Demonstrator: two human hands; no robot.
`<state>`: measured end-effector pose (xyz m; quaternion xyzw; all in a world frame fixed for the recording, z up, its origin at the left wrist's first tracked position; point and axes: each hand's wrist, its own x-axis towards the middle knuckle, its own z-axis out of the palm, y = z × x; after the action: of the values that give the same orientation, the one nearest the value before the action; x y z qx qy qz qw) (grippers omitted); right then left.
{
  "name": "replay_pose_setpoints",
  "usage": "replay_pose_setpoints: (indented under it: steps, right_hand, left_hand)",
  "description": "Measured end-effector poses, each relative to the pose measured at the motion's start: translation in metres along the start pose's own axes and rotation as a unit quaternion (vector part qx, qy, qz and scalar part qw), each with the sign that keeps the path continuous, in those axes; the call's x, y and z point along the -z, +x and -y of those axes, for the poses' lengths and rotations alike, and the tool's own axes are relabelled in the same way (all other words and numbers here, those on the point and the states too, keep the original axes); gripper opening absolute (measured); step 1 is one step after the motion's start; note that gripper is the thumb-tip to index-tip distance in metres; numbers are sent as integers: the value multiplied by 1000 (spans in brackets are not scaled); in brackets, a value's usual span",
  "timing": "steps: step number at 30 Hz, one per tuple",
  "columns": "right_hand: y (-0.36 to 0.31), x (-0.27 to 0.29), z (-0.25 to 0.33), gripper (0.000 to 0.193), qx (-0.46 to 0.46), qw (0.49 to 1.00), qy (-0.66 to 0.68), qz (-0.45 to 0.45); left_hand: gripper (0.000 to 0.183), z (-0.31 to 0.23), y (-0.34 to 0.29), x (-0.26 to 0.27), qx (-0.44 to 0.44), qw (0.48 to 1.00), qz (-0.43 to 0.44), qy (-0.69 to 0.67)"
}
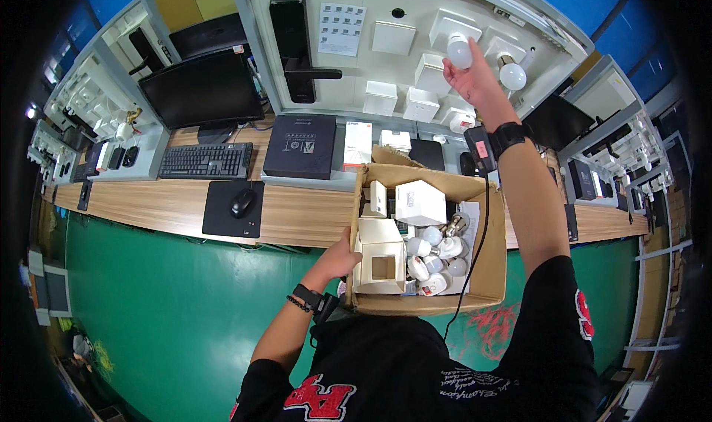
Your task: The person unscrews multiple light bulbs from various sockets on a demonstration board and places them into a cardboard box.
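My right hand [473,81] reaches up to the wall panel, its fingers round a white light bulb [459,53] that sits at a square fitting [454,26]. To its right, a second bulb [512,74] sticks out from the panel in its own holder. My left hand [340,258] grips the left side of an open cardboard box [482,292] held against my body. Inside the box are several loose bulbs [449,248], a white carton [421,203] and an opened white carton [382,262]. The left fingertips are partly hidden by the box.
A black door lock with handle [293,51] and several white square modules [393,38] are mounted on the panel. On the wooden desk [304,214] stand a dark flat box [300,147], a monitor [204,92], a keyboard [206,160] and a mouse [242,202]. A black cable [483,236] hangs across the cardboard box.
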<state>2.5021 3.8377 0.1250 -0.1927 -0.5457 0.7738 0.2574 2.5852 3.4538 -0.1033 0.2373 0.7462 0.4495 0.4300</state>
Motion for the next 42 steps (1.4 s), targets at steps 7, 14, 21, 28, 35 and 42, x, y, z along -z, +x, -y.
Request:
replay_pose_setpoints:
  steps: [7, 14, 21, 28, 35, 42]
  right_hand:
    - [5, 9, 3, 56, -72, 990, 108, 47]
    - [-9, -15, 38, 54, -16, 851, -522, -56]
    - [2, 4, 0, 64, -55, 997, 48, -28]
    - [8, 4, -4, 53, -48, 952, 301, 38]
    - [2, -2, 8, 49, 26, 991, -125, -39]
    - [-6, -16, 25, 51, 120, 701, -687, -151]
  left_hand:
    - [79, 18, 9, -4, -43, 998, -24, 48]
    - [82, 5, 2, 0, -30, 999, -13, 36]
    - [86, 33, 18, -6, -75, 994, -39, 73]
    - [85, 8, 3, 2, -21, 997, 5, 69]
    - [86, 12, 4, 4, -23, 998, 2, 64]
    - [85, 1, 1, 7, -7, 999, 29, 29]
